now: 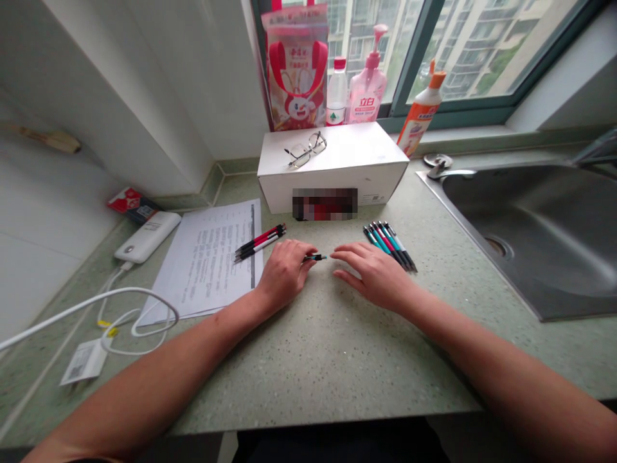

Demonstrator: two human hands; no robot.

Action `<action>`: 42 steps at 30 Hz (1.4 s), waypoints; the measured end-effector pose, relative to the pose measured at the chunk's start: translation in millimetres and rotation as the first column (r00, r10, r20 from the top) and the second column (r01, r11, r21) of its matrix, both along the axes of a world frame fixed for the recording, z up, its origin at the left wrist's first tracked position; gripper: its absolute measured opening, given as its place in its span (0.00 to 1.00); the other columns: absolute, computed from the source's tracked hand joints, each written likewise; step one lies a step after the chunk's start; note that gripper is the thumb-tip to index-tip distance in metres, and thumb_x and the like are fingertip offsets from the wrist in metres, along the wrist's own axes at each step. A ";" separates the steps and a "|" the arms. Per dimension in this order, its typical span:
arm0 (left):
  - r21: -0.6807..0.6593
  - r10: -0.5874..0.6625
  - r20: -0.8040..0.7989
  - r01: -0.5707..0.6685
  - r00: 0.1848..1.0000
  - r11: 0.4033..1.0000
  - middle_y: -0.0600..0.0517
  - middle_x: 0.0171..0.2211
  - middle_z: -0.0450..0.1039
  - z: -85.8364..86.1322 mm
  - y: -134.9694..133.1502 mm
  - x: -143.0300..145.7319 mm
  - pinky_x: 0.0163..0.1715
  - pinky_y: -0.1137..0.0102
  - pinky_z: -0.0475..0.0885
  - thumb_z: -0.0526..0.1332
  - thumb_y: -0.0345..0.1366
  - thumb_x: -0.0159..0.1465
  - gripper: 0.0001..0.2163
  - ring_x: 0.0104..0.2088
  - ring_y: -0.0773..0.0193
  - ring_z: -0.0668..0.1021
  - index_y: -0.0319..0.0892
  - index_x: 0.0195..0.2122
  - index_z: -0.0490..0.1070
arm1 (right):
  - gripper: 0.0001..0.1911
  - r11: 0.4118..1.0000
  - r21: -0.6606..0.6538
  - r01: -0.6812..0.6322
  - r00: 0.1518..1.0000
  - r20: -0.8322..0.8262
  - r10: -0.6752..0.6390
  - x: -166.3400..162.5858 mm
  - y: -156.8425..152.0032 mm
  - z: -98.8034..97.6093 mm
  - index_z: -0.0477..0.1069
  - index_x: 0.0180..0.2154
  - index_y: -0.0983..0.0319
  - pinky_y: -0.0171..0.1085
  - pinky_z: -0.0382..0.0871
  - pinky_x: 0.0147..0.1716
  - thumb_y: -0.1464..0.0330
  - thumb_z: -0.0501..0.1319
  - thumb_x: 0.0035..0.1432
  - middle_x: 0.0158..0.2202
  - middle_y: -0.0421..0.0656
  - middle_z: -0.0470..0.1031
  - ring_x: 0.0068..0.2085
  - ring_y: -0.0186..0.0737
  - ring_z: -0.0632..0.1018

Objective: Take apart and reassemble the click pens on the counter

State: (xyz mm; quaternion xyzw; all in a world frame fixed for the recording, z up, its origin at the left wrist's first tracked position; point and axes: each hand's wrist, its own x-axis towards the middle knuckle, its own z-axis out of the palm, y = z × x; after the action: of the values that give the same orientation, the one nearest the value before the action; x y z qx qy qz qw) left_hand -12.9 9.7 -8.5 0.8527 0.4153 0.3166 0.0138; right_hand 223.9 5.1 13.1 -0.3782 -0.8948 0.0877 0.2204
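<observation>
Head cam — L hand [284, 270] pinches pen [315, 258], R hand [373, 273] spread — pens [390, 245] beside, box [359, 157] behind.

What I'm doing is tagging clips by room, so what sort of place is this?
Probably a home kitchen counter beside a window: a steel sink is set into the speckled countertop, a pink pump bottle stands by the glass, and apartment blocks show outside.

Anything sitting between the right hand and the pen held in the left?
Nothing visible. The pen pokes out of the left hand toward the right hand. Only a strip of bare countertop lies between its tip and the right fingers.
</observation>
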 end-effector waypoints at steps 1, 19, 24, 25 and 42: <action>0.006 -0.048 0.042 0.048 0.998 0.999 0.47 0.39 0.76 1.0 -1.6 1.3 0.43 0.60 0.70 0.59 0.33 0.70 0.05 0.41 0.56 0.77 0.42 0.46 0.69 | 0.15 1.000 -0.005 -0.024 1.000 0.013 0.024 -2.7 -1.5 -1.1 0.75 0.50 0.60 0.53 0.72 0.51 0.61 0.58 0.68 0.49 0.52 0.79 0.50 0.51 0.78; -0.029 -0.039 0.214 0.047 0.976 0.998 0.47 0.39 0.79 0.2 -2.7 2.2 0.42 0.62 0.77 0.62 0.34 0.69 0.07 0.38 0.60 0.80 0.40 0.47 0.72 | 0.26 0.889 -0.339 0.307 0.889 -0.233 -0.395 2.2 1.5 1.0 0.70 0.29 0.59 0.38 0.63 0.31 0.53 0.47 0.72 0.28 0.42 0.76 0.29 0.38 0.74; -0.072 -0.006 0.350 0.033 0.937 0.997 0.48 0.38 0.80 2.9 -1.7 -1.8 0.39 0.65 0.77 0.63 0.36 0.69 0.06 0.37 0.62 0.80 0.41 0.44 0.76 | 0.28 0.848 -0.485 0.214 0.816 -0.389 -0.428 12.0 10.0 2.6 0.68 0.25 0.59 0.37 0.65 0.28 0.49 0.49 0.69 0.23 0.40 0.73 0.25 0.35 0.72; -0.085 -0.002 0.360 0.035 0.933 0.996 0.49 0.36 0.80 3.4 -1.8 -2.2 0.39 0.65 0.77 0.63 0.37 0.69 0.07 0.36 0.63 0.80 0.41 0.44 0.77 | 0.27 0.844 -0.501 0.191 0.807 -0.409 -0.426 12.1 10.7 1.9 0.69 0.26 0.59 0.37 0.65 0.28 0.49 0.50 0.69 0.23 0.40 0.73 0.24 0.35 0.72; -0.097 -0.060 0.368 0.103 0.928 0.990 0.50 0.37 0.80 3.1 -0.6 -0.8 0.41 0.65 0.75 0.62 0.31 0.69 0.05 0.38 0.61 0.79 0.43 0.43 0.76 | 0.15 0.918 -0.379 0.116 0.952 -0.221 -0.211 3.8 5.3 -0.7 0.75 0.36 0.60 0.41 0.67 0.35 0.62 0.53 0.70 0.32 0.44 0.76 0.35 0.41 0.75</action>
State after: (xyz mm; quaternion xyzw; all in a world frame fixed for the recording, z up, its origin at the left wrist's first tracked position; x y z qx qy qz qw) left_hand -13.7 9.1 -5.4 0.7935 0.3872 0.4440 0.1527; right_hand 227.7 10.4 12.4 -0.4717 -0.7920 0.2802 0.2678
